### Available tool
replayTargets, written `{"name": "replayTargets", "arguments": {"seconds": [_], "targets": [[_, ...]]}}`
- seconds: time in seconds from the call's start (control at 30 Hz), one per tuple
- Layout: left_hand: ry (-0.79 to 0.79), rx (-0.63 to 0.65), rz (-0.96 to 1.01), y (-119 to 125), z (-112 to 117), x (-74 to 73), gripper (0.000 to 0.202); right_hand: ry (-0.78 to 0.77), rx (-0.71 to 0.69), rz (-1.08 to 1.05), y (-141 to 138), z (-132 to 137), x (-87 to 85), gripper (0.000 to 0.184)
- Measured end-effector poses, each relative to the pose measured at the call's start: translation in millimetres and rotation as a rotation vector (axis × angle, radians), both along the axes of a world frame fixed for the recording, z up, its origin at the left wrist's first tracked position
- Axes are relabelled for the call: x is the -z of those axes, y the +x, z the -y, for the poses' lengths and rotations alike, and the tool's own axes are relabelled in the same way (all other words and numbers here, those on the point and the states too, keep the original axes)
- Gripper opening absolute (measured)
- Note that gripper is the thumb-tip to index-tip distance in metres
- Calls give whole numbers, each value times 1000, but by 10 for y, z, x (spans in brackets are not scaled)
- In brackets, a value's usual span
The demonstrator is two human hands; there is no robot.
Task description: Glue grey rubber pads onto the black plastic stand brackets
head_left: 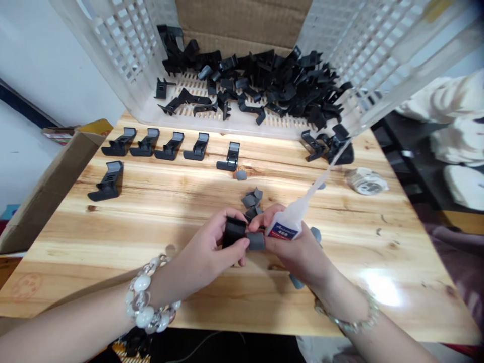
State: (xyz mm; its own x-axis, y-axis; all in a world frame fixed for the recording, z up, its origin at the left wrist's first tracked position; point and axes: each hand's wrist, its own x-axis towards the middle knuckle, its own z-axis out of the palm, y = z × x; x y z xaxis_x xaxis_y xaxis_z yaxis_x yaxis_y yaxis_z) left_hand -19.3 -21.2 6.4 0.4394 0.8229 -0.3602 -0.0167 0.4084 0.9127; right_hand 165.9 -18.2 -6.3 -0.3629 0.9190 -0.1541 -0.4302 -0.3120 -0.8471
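Observation:
My left hand (212, 252) is closed around a black plastic bracket (233, 231) at the middle of the wooden table (151, 201). My right hand (298, 249) holds a white glue bottle (293, 222), its long nozzle pointing up and to the right, and its fingertips pinch a small grey pad (256, 241) against the bracket. Several loose grey pads (251, 198) lie just beyond both hands.
Several finished black brackets (171, 146) stand in a row at the table's far left, one more (108, 181) nearer. A clear slatted crate (242, 85) on its side holds a heap of black brackets. A tape roll (366, 181) lies right. A cardboard box (45, 186) stands left.

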Motion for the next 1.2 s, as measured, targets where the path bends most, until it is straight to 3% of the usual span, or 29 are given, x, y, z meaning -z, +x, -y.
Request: {"name": "replayTargets", "arguments": {"seconds": [0.27, 0.43, 0.6, 0.8, 0.93, 1.2], "targets": [[11, -16, 26, 15, -12, 2, 23, -2, -22, 8, -15, 12, -2, 21], [-136, 3, 206, 41, -24, -41, 20, -32, -35, -1, -8, 16, -9, 21], [-416, 129, 302, -13, 8, -33, 50, 44, 17, 271, 72, -9, -45, 17], [-367, 231, 315, -37, 5, -36, 63, 104, -115, 524, 65, -31, -123, 12], [-391, 230, 272, -26, -2, -48, 51, 154, -136, 593, 27, -23, -143, 8], [-367, 182, 237, -14, 34, -6, 34, 111, -172, 475, -16, 8, -126, 9]]}}
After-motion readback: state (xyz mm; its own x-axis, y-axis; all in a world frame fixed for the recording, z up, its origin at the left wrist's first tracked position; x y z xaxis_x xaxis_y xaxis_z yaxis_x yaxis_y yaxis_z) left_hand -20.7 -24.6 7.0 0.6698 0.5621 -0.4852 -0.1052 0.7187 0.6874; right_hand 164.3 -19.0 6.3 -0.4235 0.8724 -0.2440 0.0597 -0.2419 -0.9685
